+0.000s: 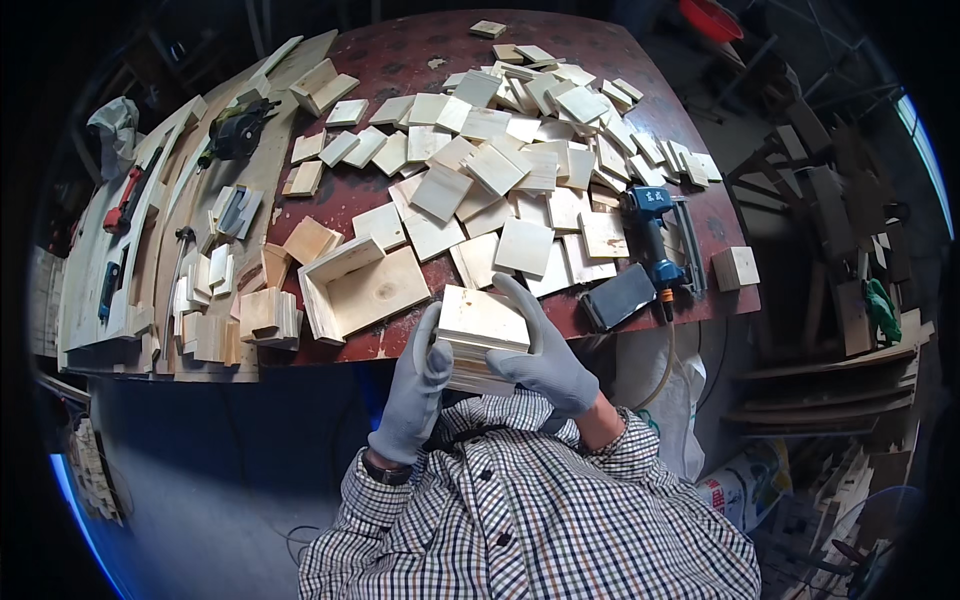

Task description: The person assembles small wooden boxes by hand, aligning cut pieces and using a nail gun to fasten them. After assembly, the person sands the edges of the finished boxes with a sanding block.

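Both my hands wear grey gloves and hold a stack of thin pale wooden boards [480,325] close to my chest, just off the near edge of the dark red table [400,60]. My left hand [418,385] grips the stack's left side. On its right side my right hand [545,360] has a finger stretched up along the edge. A half-built open wooden box [358,288] lies on the table just beyond the stack.
Several square wooden pieces [500,170] cover the table's middle and far side. A blue nail gun [655,235] with a hose lies at the right edge, a small wooden block [735,267] beside it. Long planks, tools and small wood stacks [215,320] fill the left.
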{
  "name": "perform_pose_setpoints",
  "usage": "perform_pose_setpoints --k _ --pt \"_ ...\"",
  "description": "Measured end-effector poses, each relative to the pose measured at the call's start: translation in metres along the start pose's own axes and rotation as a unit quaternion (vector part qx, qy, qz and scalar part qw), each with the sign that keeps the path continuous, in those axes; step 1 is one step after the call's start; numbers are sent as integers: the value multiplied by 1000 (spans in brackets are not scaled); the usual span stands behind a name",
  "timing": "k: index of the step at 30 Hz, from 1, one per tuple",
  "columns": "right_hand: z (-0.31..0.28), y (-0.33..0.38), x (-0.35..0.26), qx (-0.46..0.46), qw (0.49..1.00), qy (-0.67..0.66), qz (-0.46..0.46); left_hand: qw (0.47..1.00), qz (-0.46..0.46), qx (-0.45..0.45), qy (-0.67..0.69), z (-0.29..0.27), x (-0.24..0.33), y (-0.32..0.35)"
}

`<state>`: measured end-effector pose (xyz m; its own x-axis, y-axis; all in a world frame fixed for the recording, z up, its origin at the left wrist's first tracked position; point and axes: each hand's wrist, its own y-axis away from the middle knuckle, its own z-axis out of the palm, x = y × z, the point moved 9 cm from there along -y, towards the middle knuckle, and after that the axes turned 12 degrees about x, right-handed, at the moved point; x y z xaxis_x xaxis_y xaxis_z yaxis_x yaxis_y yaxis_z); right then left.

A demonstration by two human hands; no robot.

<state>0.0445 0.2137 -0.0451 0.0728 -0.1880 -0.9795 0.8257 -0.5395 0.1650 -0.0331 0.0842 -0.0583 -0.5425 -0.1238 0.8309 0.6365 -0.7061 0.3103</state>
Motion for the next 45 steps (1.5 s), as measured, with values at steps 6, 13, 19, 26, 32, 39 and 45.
perform_pose_setpoints --k 6,13,19,26,32,39,45 --pt "-19 0 9 32 987 -156 31 998 13 -39 -48 -27 13 10" --pt "-20 6 22 95 983 -125 99 925 359 35 -123 -18 71 6" --pt "-30 6 13 123 989 -79 27 948 232 -54 -211 -1 21 5" --pt "-60 18 -22 100 969 -29 -225 963 223 148 -15 -102 38 -13" --pt "-79 22 -19 129 965 8 -229 974 203 102 -19 -99 21 -22" --pt "-103 39 -17 195 965 -85 -153 981 181 69 -16 -92 8 -37" --pt "-152 84 -31 321 939 -62 -105 976 174 57 -119 -96 -19 -69"
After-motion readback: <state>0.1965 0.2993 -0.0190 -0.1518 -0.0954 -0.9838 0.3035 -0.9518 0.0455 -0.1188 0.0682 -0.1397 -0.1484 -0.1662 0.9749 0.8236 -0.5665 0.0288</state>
